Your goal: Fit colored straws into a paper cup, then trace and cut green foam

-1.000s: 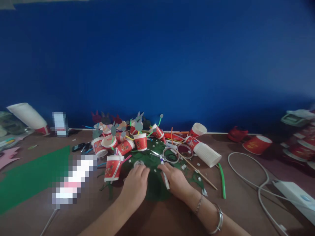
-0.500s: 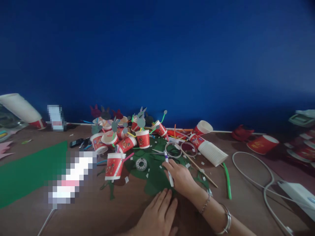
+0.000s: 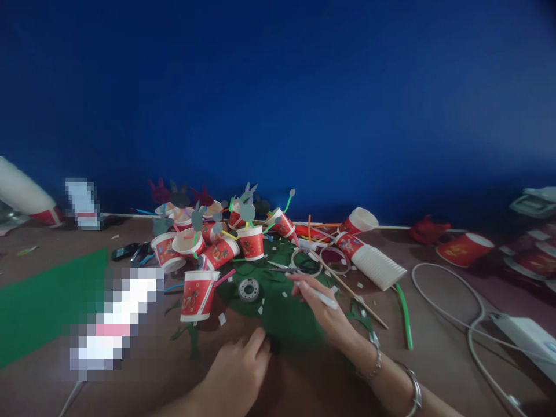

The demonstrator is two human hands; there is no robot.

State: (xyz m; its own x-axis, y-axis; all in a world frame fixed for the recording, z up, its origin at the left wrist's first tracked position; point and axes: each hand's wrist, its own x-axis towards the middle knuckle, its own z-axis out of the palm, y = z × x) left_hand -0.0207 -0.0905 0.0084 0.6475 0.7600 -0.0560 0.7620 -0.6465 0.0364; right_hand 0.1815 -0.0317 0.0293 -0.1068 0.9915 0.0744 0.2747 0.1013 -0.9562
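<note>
My right hand point(image 3: 324, 310) holds a white marker pen point(image 3: 324, 298) slantwise, its upper-left end sticking out past the fingertips. Under that hand lies a dark green sheet of paper point(image 3: 291, 321). At the sheet's near left edge is my left hand point(image 3: 241, 365), fingers bunched together on the paper; the fingertips are partly hidden. Just beyond the pen lie scissors point(image 3: 280, 267), blades pointing left. A roll of tape point(image 3: 249, 289) rests on green paper to the left. Close by stands a red paper cup point(image 3: 197, 296) with straws at its sides.
Behind are several red cups point(image 3: 251, 243) with straws and grey cut-out heads. To the right lie a stack of paper cups point(image 3: 373, 263), a wooden stick point(image 3: 365, 304), a green pipe cleaner point(image 3: 403, 318) and a white cable point(image 3: 469, 289). A green sheet point(image 3: 52, 307) covers the left. Paper scraps are scattered about.
My left hand has gone from lying flat to bunched fingers, moving left along the paper. My right hand has shifted slightly right, and the pen has turned from steep to slanting.
</note>
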